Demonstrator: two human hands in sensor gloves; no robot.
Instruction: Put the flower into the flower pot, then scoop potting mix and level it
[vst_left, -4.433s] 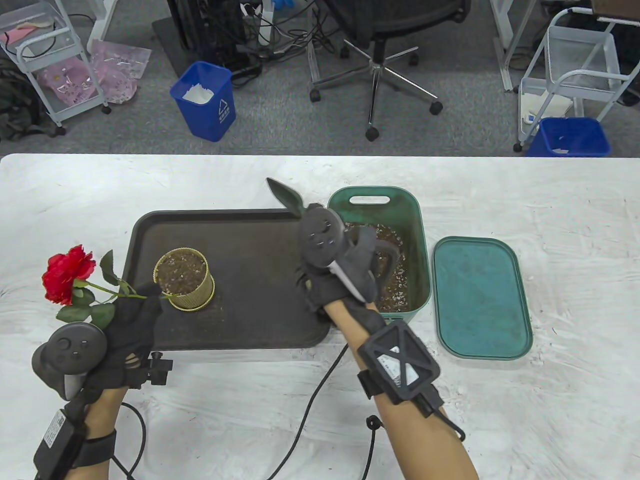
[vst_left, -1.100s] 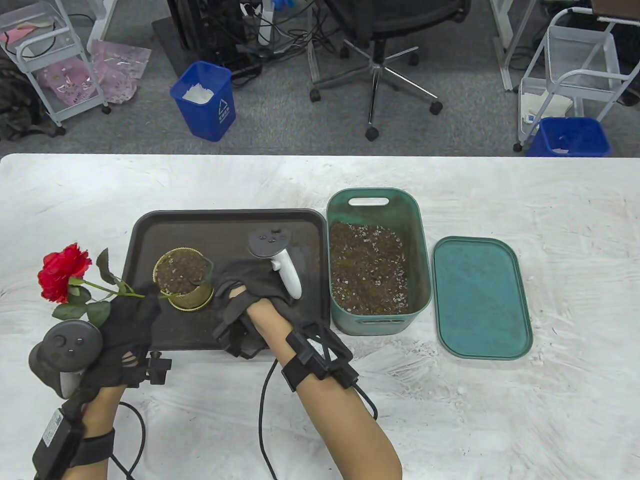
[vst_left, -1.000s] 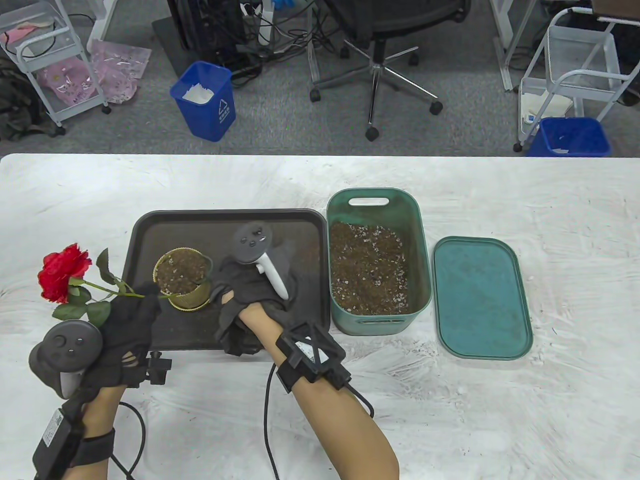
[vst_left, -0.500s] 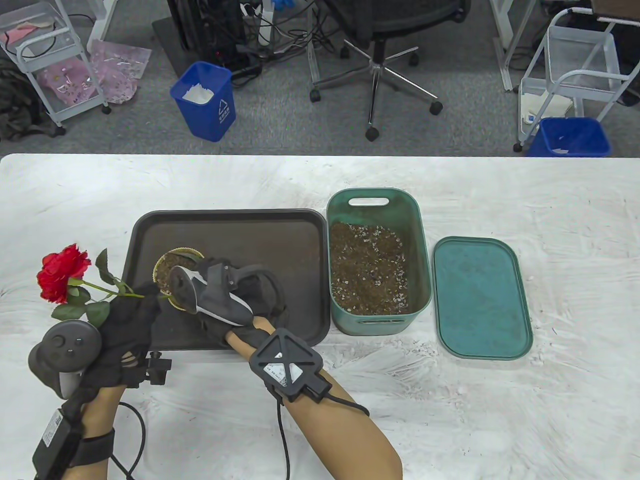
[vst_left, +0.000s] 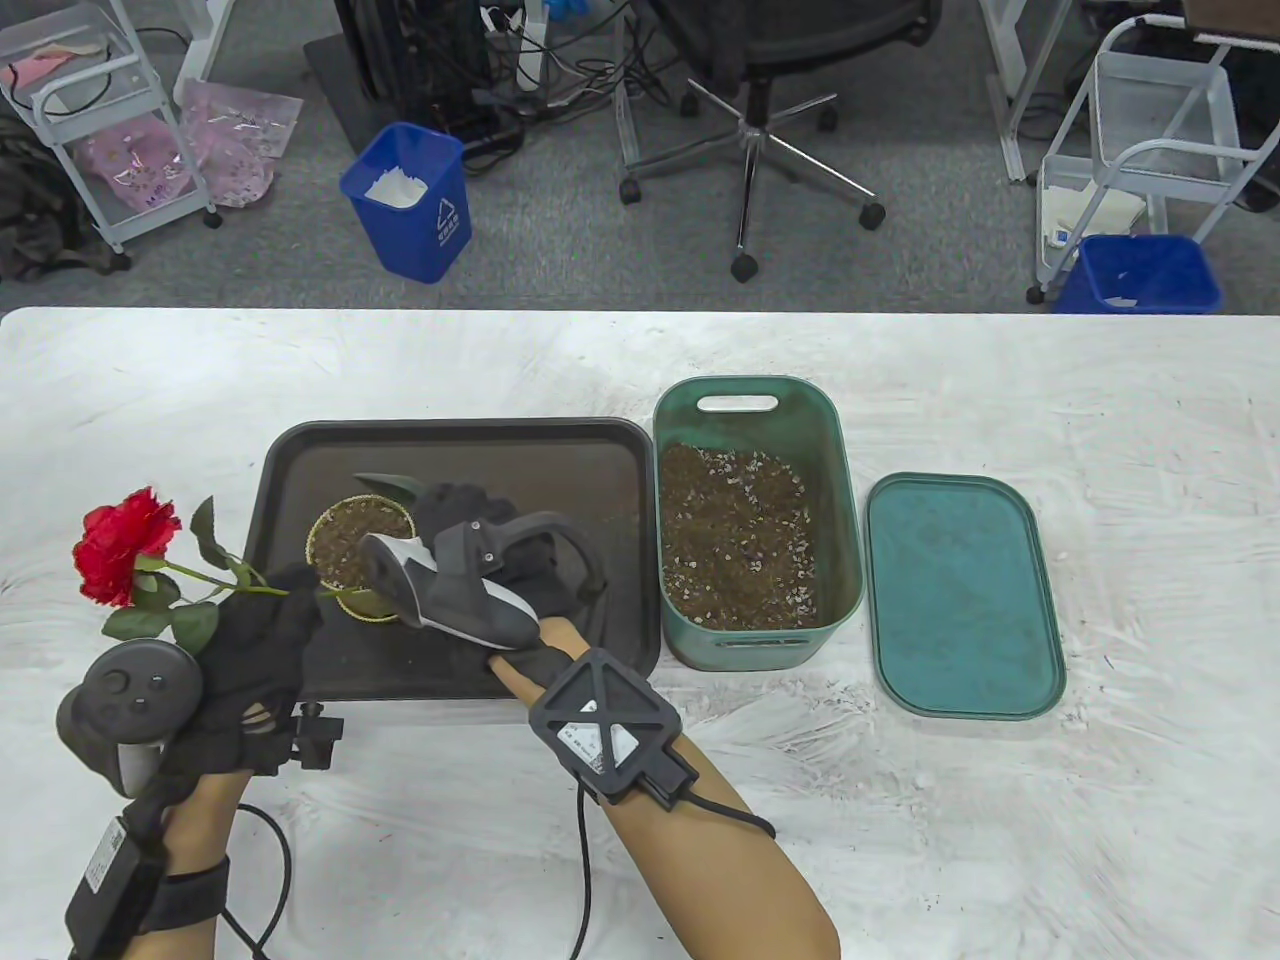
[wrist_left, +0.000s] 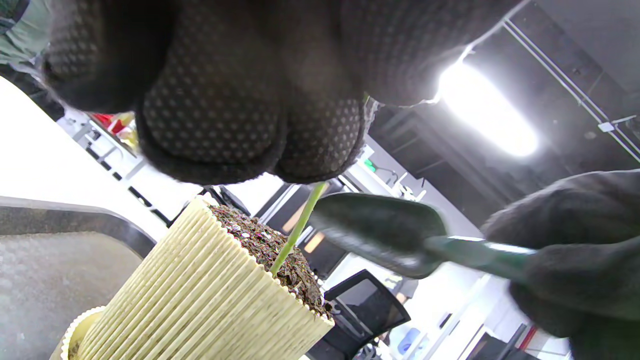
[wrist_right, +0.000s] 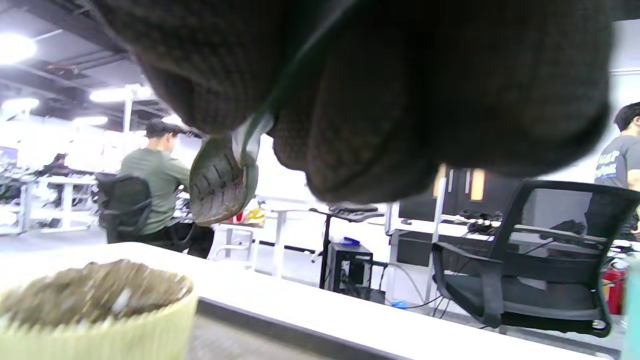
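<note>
A red rose (vst_left: 118, 545) leans out to the left, its green stem (wrist_left: 299, 228) stuck in the soil of the ribbed cream flower pot (vst_left: 352, 548). My left hand (vst_left: 262, 625) pinches that stem just beside the pot's near-left rim. My right hand (vst_left: 470, 525) grips the handle of a green trowel (vst_left: 388, 487), whose blade hovers over the pot's far rim. The left wrist view shows the trowel blade (wrist_left: 380, 235) level just above the soil. In the right wrist view the blade (wrist_right: 222, 182) hangs above the pot (wrist_right: 95, 305).
The pot stands on a dark tray (vst_left: 560, 450). Right of the tray is a green bin (vst_left: 842, 480) holding potting mix (vst_left: 735, 540), with its green lid (vst_left: 960, 595) lying further right. Glove cables trail over the table's near edge.
My right hand brought the trowel from the bin over to the pot. In the last half second the blade slid to the pot's far rim. The left hand and the rose stayed put.
</note>
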